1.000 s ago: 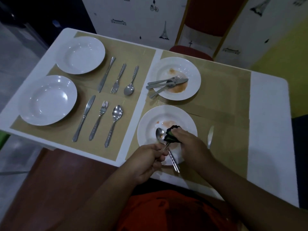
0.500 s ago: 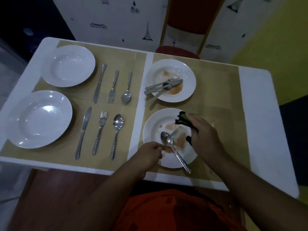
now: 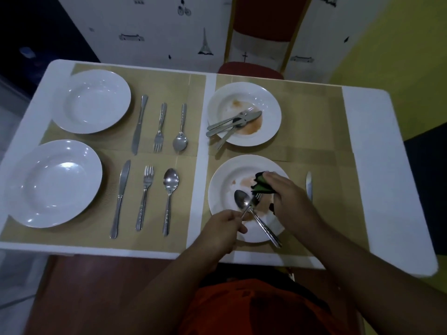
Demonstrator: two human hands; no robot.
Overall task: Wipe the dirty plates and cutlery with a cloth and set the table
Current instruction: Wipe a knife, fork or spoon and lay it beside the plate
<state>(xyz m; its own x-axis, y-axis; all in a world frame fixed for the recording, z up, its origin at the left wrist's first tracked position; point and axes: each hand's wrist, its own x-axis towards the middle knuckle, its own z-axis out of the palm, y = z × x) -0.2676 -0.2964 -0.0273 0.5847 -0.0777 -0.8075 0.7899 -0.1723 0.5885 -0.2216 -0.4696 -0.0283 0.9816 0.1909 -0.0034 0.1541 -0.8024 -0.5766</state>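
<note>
A stained white plate (image 3: pixel 223 175) sits on the near right placemat. My left hand (image 3: pixel 222 228) grips the handle of a spoon (image 3: pixel 242 201) held over that plate. A fork (image 3: pixel 263 222) lies across the plate beside the spoon. My right hand (image 3: pixel 290 197) grips a dark green cloth (image 3: pixel 261 183) above the plate's right side. A knife (image 3: pixel 309 186) lies on the mat to the right of the plate. Behind it stands a second stained plate (image 3: pixel 268 102) with a pile of dirty cutlery (image 3: pixel 232 124) on it.
On the left placemats (image 3: pixel 183 85) stand two clean white plates (image 3: pixel 92 101) (image 3: pixel 53 182), each with a knife, fork and spoon laid beside it. A red chair (image 3: pixel 249 67) stands behind the white table (image 3: pixel 377 165). The table's near edge runs just below my hands.
My right hand lifted the cloth off the spoon and moved it to the plate's right side. The left hand kept hold of the spoon. The camera view shifted.
</note>
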